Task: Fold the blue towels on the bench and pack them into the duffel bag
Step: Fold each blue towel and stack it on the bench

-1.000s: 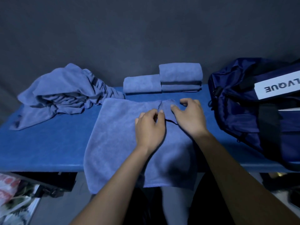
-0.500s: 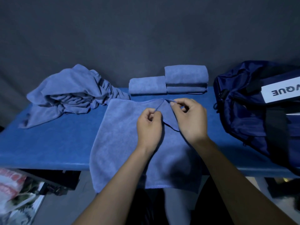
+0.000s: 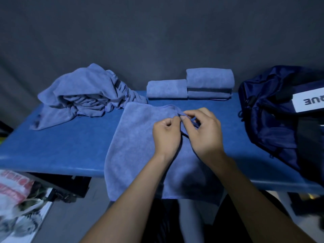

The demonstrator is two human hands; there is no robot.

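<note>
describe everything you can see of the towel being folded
The spread towel is plain blue, soft fleecy cloth with a stitched hem. It lies flat across the blue bench, its near end hanging over the front edge. Its far right corner is turned back, pinched by the left hand and right hand.

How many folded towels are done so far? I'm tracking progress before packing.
3 that I can see: one folded towel at the back of the bench, and beside it on the right a stack of two, upper on lower. The stack may hide more layers.
</note>
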